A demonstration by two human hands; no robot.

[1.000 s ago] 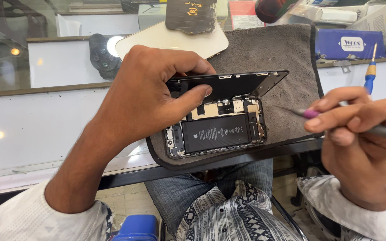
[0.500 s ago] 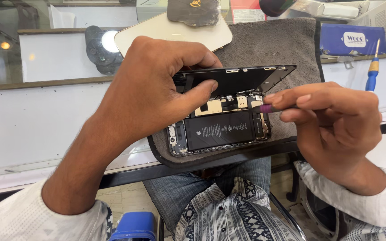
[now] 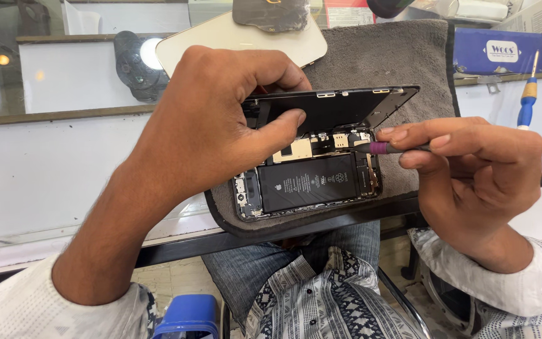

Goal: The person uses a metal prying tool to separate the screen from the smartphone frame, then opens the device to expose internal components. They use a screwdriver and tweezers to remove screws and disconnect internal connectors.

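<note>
An opened smartphone (image 3: 308, 182) lay on a grey cloth mat (image 3: 396, 63), near the mat's front edge, which overhung the front edge of a white counter (image 3: 51, 176). Its shell acted as a shallow tray: inside sat one black battery (image 3: 308, 182) filling the middle, one gold-coloured shield plate (image 3: 293, 150) just above it, and small circuit parts along the top and left sides. The phone's dark screen panel (image 3: 337, 107) was lifted off the shell and tilted up like a lid, hinged along the far side.

The left hand (image 3: 214, 132) closed around the screen panel, thumb pressed on its inner face and fingers curled over its far edge, holding it raised. The left forearm covered the phone's left end. The right hand (image 3: 472, 169) pinched one slim tool with a purple collar (image 3: 384, 148) between thumb and fingertips; its tip pointed into the upper right corner of the shell, though contact could not be made out.

At the mat's far left corner rested one pale phone back cover (image 3: 233, 41), with a dark object (image 3: 271, 14) lying on top. One round lamp (image 3: 139, 59) stood left of it. Beyond the mat's right edge, one blue box (image 3: 497, 53) and one blue-and-yellow screwdriver (image 3: 527, 100) sat on the counter. Below the counter edge, jeans, a patterned shirt and a blue object (image 3: 186, 317) showed.
</note>
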